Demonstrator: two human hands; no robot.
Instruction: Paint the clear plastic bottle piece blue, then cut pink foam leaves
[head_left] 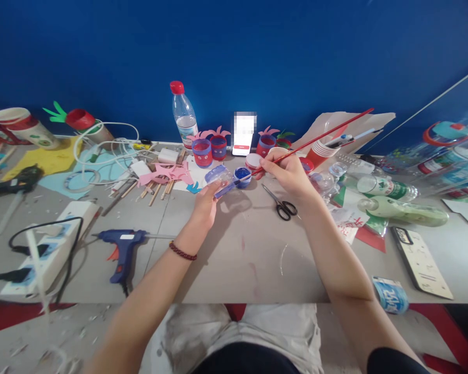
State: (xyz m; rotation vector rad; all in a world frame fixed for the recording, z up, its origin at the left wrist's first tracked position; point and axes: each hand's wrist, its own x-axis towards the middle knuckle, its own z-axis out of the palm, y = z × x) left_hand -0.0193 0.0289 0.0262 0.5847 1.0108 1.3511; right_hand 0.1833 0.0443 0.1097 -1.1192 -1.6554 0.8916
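My left hand (206,205) is closed on a clear plastic cup-shaped piece (217,174) streaked with blue-violet paint. My right hand (290,174) pinches a long red paintbrush (335,129), its handle slanting up to the right. The brush tip is between the plastic piece and an open jar of blue paint (242,183); I cannot tell whether it touches either. Just behind the jar lies a pale round lid (252,160). Small painted cups with paper leaves, one of them blue and red (202,155), stand behind my hands. Black-handled scissors (284,209) lie below my right hand.
On the left are a blue glue gun (122,244), a power strip (58,244), white cables, wooden sticks and pink paper cutouts (167,174). A bottle (185,114) and a lit phone (243,135) stand behind. Plastic bottles, a second phone (421,262) and a can (390,295) are right.
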